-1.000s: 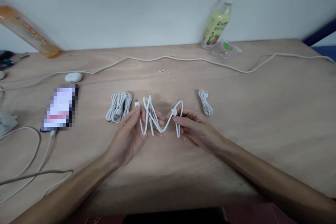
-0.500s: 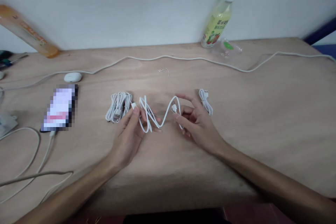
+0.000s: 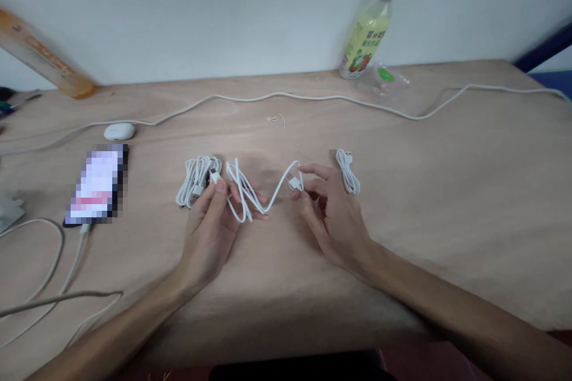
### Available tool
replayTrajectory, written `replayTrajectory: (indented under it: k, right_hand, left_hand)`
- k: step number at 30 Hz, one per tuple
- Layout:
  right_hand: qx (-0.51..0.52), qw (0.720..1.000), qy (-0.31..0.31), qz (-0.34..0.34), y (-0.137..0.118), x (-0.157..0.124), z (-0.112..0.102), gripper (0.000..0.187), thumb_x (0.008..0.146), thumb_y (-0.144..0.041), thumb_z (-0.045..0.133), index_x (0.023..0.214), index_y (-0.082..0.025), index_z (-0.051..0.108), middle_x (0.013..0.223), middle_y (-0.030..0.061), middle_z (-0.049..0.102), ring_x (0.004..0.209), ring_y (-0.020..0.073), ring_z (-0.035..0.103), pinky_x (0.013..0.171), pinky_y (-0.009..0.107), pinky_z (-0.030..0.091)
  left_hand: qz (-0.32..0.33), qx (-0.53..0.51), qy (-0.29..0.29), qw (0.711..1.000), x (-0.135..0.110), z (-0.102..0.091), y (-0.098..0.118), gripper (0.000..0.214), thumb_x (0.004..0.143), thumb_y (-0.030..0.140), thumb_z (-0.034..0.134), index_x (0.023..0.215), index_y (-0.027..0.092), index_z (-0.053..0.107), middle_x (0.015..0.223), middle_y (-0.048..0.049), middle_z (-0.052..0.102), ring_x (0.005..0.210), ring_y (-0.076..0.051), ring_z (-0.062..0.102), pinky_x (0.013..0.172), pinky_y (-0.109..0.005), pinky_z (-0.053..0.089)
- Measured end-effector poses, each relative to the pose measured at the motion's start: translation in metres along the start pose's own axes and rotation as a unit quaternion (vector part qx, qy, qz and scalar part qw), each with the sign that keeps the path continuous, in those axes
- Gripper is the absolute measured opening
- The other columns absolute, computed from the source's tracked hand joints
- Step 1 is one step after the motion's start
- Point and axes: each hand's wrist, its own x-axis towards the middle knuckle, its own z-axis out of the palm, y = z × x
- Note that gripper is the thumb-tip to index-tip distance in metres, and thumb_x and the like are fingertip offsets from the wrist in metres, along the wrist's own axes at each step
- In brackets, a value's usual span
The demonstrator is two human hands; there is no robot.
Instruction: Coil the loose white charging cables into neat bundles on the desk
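A white USB cable (image 3: 243, 190) stretches between my two hands, its left part in loose loops and its right part a single bend. My left hand (image 3: 211, 226) pinches the USB plug between thumb and fingers, while the loops lie across its other fingers. The opposite end, with a small connector, is gripped by my right hand (image 3: 333, 214) between thumb and fingertips. Just beyond my left hand lies a pile of bundled white cables (image 3: 190, 175). One more tied cable bundle (image 3: 347, 172) rests on the table past my right hand.
A phone (image 3: 96, 184) on a charging lead and a white earbud case (image 3: 119, 131) lie at left. An orange bottle (image 3: 49, 59) and a yellow-green bottle (image 3: 366, 36) lean on the wall. Clear plastic packaging (image 3: 386, 80), a long white cord (image 3: 277, 94) and small white scraps (image 3: 281, 121) lie farther back.
My left hand has shifted slightly left with the plug and loops, and the plug's metal tip now shows. The connector at my right hand has turned, and the cable's right bend has become smaller.
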Motion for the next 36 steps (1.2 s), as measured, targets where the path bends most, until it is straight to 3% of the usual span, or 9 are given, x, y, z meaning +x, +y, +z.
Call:
replayTrajectory:
  k: [3, 7, 9, 14, 16, 22, 28, 31, 36]
  right_hand:
    - [-0.106, 0.993, -0.002, -0.057, 0.008, 0.001, 0.0, 0.034, 0.11, -0.018, 0.046, 0.138, -0.027, 0.064, 0.119, 0.0112, 0.081, 0.104, 0.0287, 0.078, 0.09, 0.045, 0.064]
    - [-0.181, 0.979, -0.005, -0.095, 0.009, -0.001, -0.003, 0.039, 0.112, -0.017, 0.044, 0.142, -0.024, 0.069, 0.108, 0.0129, 0.082, 0.097, 0.0299, 0.075, 0.085, 0.044, 0.064]
    - [-0.177, 0.979, 0.021, -0.102, 0.005, -0.004, -0.004, 0.041, 0.113, -0.017, 0.044, 0.146, -0.026, 0.068, 0.109, 0.012, 0.082, 0.091, 0.0281, 0.074, 0.085, 0.044, 0.064]
    - [-0.086, 0.985, 0.136, -0.059, -0.002, -0.006, -0.002, 0.047, 0.117, -0.029, 0.039, 0.162, -0.033, 0.05, 0.146, 0.0121, 0.073, 0.1, 0.0276, 0.076, 0.098, 0.05, 0.064]
    - [-0.052, 0.987, 0.148, -0.02, -0.002, -0.004, -0.001, 0.045, 0.117, -0.035, 0.04, 0.162, -0.034, 0.048, 0.141, 0.0116, 0.076, 0.102, 0.0281, 0.077, 0.098, 0.051, 0.064]
    - [0.014, 0.992, 0.089, 0.089, -0.007, 0.002, -0.003, 0.022, 0.116, -0.034, 0.042, 0.115, -0.028, 0.063, 0.1, 0.0056, 0.078, 0.084, 0.0235, 0.071, 0.082, 0.042, 0.059]
    - [-0.026, 0.991, 0.131, 0.006, -0.019, -0.001, -0.005, 0.016, 0.109, -0.027, 0.053, 0.099, -0.027, 0.066, 0.122, 0.01, 0.058, 0.12, 0.0284, 0.058, 0.102, 0.05, 0.053]
    - [0.019, 0.995, 0.093, -0.016, -0.023, -0.003, -0.009, 0.018, 0.108, -0.026, 0.053, 0.095, -0.027, 0.064, 0.107, 0.0068, 0.057, 0.107, 0.026, 0.058, 0.094, 0.046, 0.053]
    - [0.242, 0.967, -0.053, 0.062, -0.027, -0.002, -0.011, 0.03, 0.116, -0.031, 0.041, 0.087, -0.027, 0.049, 0.071, -0.0041, 0.047, 0.062, 0.0162, 0.043, 0.058, 0.032, 0.041]
  left_hand:
    - [0.005, 0.019, 0.014, 1.0, 0.0, 0.0, 0.0, 0.039, 0.102, 0.052, 0.077, 0.078, 0.021, 0.07, 0.102, -0.0054, 0.078, 0.082, -0.02, 0.075, 0.071, -0.033, 0.066]
    - [0.01, 0.023, 0.025, 0.999, 0.001, -0.001, 0.0, 0.039, 0.102, 0.051, 0.076, 0.078, 0.021, 0.07, 0.099, -0.0053, 0.078, 0.083, -0.02, 0.075, 0.072, -0.033, 0.066]
    - [0.016, 0.017, 0.029, 0.999, 0.002, -0.001, 0.0, 0.038, 0.102, 0.05, 0.076, 0.079, 0.021, 0.069, 0.096, -0.0049, 0.077, 0.083, -0.02, 0.075, 0.075, -0.034, 0.067]
    - [0.019, 0.014, 0.038, 0.999, 0.001, -0.001, 0.0, 0.038, 0.104, 0.046, 0.074, 0.076, 0.021, 0.068, 0.092, -0.0047, 0.076, 0.09, -0.022, 0.076, 0.079, -0.036, 0.068]
    - [0.016, 0.02, 0.034, 0.999, 0.0, 0.0, 0.0, 0.038, 0.105, 0.047, 0.073, 0.077, 0.022, 0.068, 0.095, -0.006, 0.077, 0.096, -0.025, 0.076, 0.081, -0.037, 0.068]
    - [0.029, 0.053, 0.013, 0.998, -0.001, 0.002, -0.002, 0.04, 0.102, 0.05, 0.075, 0.074, 0.022, 0.069, 0.1, -0.0077, 0.078, 0.102, -0.028, 0.076, 0.079, -0.037, 0.066]
    - [0.067, 0.165, -0.001, 0.984, -0.007, 0.0, -0.002, 0.046, 0.104, 0.051, 0.071, 0.067, 0.024, 0.065, 0.08, -0.0047, 0.074, 0.088, -0.025, 0.072, 0.076, -0.034, 0.058]
    - [0.093, 0.215, 0.011, 0.972, -0.012, -0.001, -0.002, 0.05, 0.106, 0.05, 0.069, 0.064, 0.025, 0.062, 0.074, -0.0027, 0.068, 0.084, -0.024, 0.068, 0.077, -0.033, 0.055]
    - [0.127, 0.226, 0.046, 0.965, -0.013, 0.001, -0.001, 0.052, 0.109, 0.047, 0.063, 0.063, 0.023, 0.062, 0.118, -0.0052, 0.079, 0.117, -0.026, 0.07, 0.107, -0.035, 0.052]
